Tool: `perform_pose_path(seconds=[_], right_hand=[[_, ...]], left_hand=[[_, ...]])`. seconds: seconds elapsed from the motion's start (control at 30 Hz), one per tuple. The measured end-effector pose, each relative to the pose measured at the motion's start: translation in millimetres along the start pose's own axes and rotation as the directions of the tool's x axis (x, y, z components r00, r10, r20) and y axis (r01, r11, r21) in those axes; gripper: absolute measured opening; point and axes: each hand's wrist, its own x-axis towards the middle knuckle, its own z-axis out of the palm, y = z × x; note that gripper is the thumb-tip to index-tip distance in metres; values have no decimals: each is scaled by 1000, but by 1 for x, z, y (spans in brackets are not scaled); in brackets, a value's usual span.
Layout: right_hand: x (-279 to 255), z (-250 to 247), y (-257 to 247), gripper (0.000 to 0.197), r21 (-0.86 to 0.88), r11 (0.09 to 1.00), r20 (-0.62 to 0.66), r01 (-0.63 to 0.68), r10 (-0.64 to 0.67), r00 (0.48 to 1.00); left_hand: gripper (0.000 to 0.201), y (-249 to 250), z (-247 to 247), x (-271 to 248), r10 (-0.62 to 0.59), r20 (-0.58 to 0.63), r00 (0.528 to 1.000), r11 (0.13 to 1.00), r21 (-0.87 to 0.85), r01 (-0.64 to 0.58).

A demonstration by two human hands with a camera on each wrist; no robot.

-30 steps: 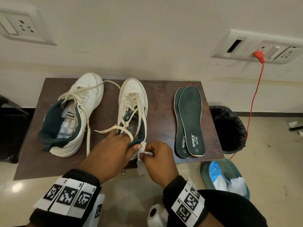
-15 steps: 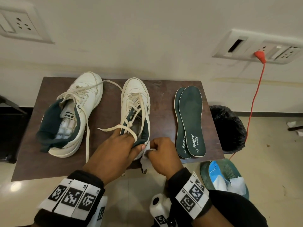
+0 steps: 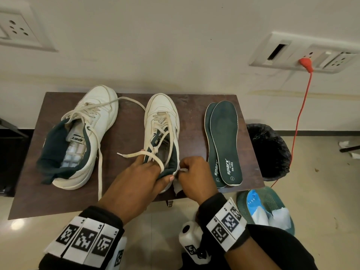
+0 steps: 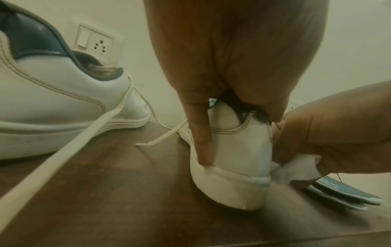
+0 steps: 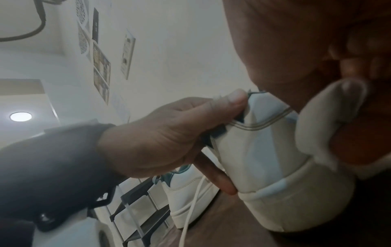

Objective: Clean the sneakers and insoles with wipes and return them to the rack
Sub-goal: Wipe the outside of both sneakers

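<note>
Right hand: curled round a crumpled white wipe, soft and damp-looking, pressed to the right side of the heel.
Left hand: clamped on the collar of the middle sneaker; thumb on the dark padded rim, one finger straight down the back of the heel.
Middle sneaker: smooth white upper with tan double stitching, dark green lining, thick pale sole; centre of the frame, heel toward the lower edge, toe toward the wall, directly under both hands.
Laces: flat, cream, untied; one loop draped over the left hand.
Second sneaker: left of centre, same make, collar splayed wide open, apart from both hands.
Insoles: two, flat, dark green, pale-edged, overlapped; right of the right hand, near but not touching.
Table: dark brown, wood-grained, rectangular.
Bin: right edge, black crinkled liner.
Basket: lower right, green mesh, holding a blue pack and white wipes.
</note>
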Motion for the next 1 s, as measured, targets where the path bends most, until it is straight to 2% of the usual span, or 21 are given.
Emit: perform_pose_path(seconds=[0.07,0.17,0.3,0.37,0.47,0.57,0.67,0.8,1.0], right_hand=[[-2,-3,3,23,-31,999,87,-10,13,996],[-3,-8,3,16,-40,998,201,-45,53,978],[-5,-18,-2,20,77,986,280,-147,120,952],[-6,-20,-1,24,95,981,238,-169,143,961],[-9,-24,0,20,119,974,175,-194,172,969],[-17,-29,-3,15,142,972,203,-185,155,967],[-23,-33,-5,16,115,983,215,-143,116,970],[-28,-39,-9,9,109,987,148,-115,99,984],[-42,-42,-7,8,139,987,65,-83,74,995]], left_hand=[[44,1,1,0,-10,-31,999,1000,-1,10],[47,1,5,2,1,-56,998,999,32,1],[35,4,8,2,36,-142,989,998,47,-30],[32,10,8,4,42,-174,984,998,45,-34],[37,15,12,9,-42,-90,995,999,21,44],[41,16,17,13,-70,-53,996,997,-24,68],[37,16,19,12,-77,-80,994,994,-86,70],[24,19,8,3,-91,-161,983,990,-117,72],[20,38,-13,-27,-209,-291,934,972,-170,165]])
